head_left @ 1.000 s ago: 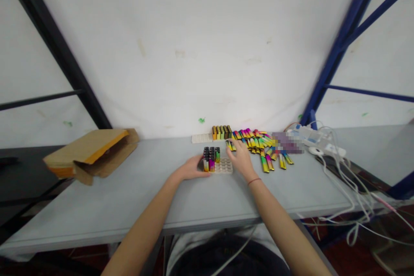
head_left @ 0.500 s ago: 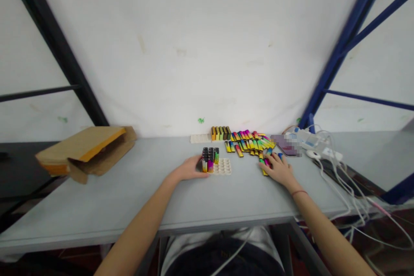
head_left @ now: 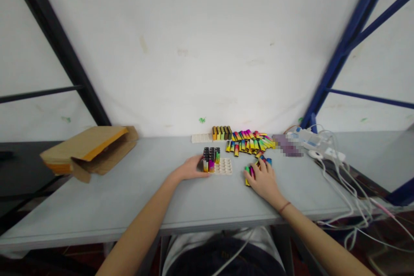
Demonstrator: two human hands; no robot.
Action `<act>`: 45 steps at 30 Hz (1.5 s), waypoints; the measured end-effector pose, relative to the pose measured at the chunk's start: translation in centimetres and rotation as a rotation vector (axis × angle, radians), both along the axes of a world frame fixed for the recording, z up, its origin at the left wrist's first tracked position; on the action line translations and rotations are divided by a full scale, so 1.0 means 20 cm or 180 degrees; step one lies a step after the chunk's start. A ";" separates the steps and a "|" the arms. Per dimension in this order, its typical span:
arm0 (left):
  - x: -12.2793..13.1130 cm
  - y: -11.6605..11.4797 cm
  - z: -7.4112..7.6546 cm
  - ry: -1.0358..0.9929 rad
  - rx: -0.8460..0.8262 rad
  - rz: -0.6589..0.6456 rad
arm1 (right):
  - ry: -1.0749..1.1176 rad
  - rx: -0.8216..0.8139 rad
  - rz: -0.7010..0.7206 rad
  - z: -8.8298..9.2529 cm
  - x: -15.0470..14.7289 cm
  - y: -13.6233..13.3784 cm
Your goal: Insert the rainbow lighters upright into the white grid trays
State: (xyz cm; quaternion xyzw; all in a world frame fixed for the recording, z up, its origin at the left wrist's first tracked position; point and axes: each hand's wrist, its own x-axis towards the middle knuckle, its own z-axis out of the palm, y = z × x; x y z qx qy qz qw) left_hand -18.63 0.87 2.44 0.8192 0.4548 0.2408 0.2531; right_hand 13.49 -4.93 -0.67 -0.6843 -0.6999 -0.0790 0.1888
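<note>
My left hand (head_left: 192, 168) grips the left side of a white tray (head_left: 227, 166) with round holes. Black-topped lighters (head_left: 211, 159) stand upright in its left part, while the holes on its right side show bare. To the right, my right hand (head_left: 264, 181) curls over a small group of colourful lighters (head_left: 248, 177) lying on the table, fingers around and on top of them. Its palm covers part of the group. Behind it lies a loose pile of multicoloured lighters (head_left: 249, 143).
At the back, another white tray (head_left: 201, 138) stands beside a block of upright lighters (head_left: 221, 133). An open cardboard box (head_left: 93, 148) lies at the left. A blurred purplish object (head_left: 287, 145), a power strip (head_left: 312, 138) and tangled white cables (head_left: 347, 189) occupy the right side.
My right hand has slid left and nearer to me, bringing the small group of lighters away from the pile. My left hand stays at the tray.
</note>
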 end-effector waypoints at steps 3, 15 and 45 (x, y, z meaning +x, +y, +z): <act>0.00 0.00 0.00 0.0017 -0.0008 0.0056 | 0.0054 -0.0103 -0.0005 0.05 -0.07 0.04; -0.01 -0.01 0.00 -0.0005 0.0016 -0.0035 | -0.0108 -0.0612 0.0227 0.23 -0.01 0.37; 0.00 -0.01 0.00 0.0003 0.0004 -0.0098 | 0.4761 -0.1308 0.1943 0.21 -0.19 0.49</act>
